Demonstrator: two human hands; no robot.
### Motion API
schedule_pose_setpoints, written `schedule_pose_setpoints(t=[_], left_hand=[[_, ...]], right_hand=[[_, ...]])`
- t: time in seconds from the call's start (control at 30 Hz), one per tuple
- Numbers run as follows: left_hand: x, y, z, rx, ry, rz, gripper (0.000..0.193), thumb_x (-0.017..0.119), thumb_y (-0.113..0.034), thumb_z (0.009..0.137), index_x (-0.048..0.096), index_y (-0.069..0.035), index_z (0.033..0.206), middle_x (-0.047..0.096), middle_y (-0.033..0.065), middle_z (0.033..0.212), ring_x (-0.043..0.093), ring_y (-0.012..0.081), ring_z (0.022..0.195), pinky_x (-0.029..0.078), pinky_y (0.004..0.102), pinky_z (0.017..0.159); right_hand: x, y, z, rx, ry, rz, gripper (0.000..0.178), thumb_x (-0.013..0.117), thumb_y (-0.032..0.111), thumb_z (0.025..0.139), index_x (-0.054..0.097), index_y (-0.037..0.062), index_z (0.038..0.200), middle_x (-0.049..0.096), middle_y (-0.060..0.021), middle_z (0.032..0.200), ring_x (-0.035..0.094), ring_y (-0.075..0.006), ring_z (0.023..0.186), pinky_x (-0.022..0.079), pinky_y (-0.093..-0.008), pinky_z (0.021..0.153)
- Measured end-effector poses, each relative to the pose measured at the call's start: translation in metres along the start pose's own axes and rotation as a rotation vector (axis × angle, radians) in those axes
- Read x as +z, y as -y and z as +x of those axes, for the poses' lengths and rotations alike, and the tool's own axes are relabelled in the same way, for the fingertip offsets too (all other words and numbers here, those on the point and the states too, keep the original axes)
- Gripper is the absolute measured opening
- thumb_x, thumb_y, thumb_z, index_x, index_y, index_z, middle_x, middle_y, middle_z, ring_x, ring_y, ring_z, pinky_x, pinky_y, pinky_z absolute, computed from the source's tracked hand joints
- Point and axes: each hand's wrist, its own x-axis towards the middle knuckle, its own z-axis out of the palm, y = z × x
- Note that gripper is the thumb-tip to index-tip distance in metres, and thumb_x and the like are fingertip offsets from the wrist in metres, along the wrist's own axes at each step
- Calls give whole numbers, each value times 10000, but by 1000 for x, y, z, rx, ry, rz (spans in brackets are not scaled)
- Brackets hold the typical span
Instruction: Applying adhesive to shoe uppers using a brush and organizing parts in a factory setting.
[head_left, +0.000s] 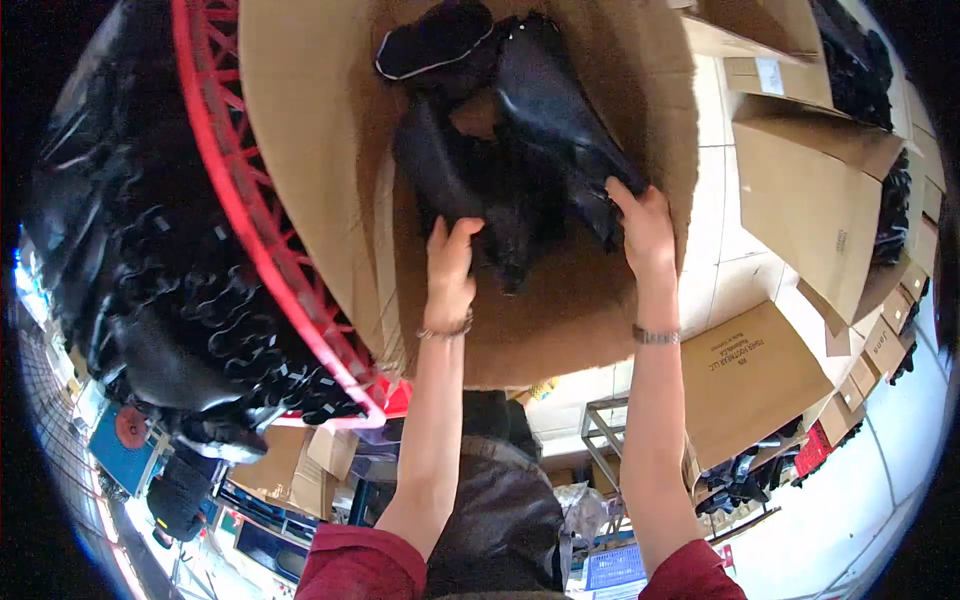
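Both my arms reach into a large open cardboard box (560, 345) holding several black leather pieces that look like boot uppers. My right hand (648, 232) is closed on the lower end of a long, shiny black boot upper (550, 95), thumb on top. My left hand (452, 270) grips the lower part of another black boot upper (430, 150); its fingertips are partly hidden behind the leather. Farther in, at the top, lies a black piece (436, 45) with a pale line along its edge. The dark pieces overlap between my hands, so their outlines are hard to separate.
A red plastic crate (235, 180) stands against the box's left side, with a heap of black leather pieces (190, 300) beyond it. On the right are open cardboard boxes (810, 200) and a brown carton (750, 385). A metal frame (600, 430) and blue basket (615, 568) are nearer.
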Motion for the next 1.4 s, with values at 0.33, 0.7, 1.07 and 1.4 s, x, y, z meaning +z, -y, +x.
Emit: schedule_pose_setpoints(t=[0.33, 0.7, 1.07, 1.4], left_hand=[[9, -164, -165, 66, 180, 132, 426, 630, -56, 906, 565, -12, 1324, 689, 71, 1151, 690, 192, 968, 570, 315, 882], [99, -116, -328, 525, 554, 734, 443, 635, -62, 906, 556, 10, 1335, 632, 65, 1197, 570, 147, 1054, 436, 285, 972], [25, 131, -619, -167, 1492, 823, 710, 663, -387, 962, 352, -28, 1490, 511, 151, 1393, 568, 262, 1201, 501, 392, 1009], [-21, 351, -891, -32, 1976, 1311, 635, 805, -89, 708, 530, 22, 1269, 619, 100, 1191, 612, 188, 1050, 498, 333, 942]], right_hand=[[-50, 138, -134, 49, 180, 586, 210, 652, 143, 1001, 687, 58, 1190, 724, -32, 1098, 674, -133, 997, 542, -305, 856], [-183, 88, -325, -63, -244, 639, 259, 675, 134, 980, 673, -33, 1178, 733, -92, 1032, 685, -153, 887, 541, -285, 764], [-226, 49, -779, -587, -1007, -622, 744, 729, 175, 696, 555, 26, 1404, 546, -128, 1426, 591, -254, 1178, 430, -389, 907], [-315, -68, -1081, -36, -1695, -403, 824, 862, 396, 740, 546, 56, 1421, 472, -179, 1443, 463, -369, 1335, 396, -463, 1081]])
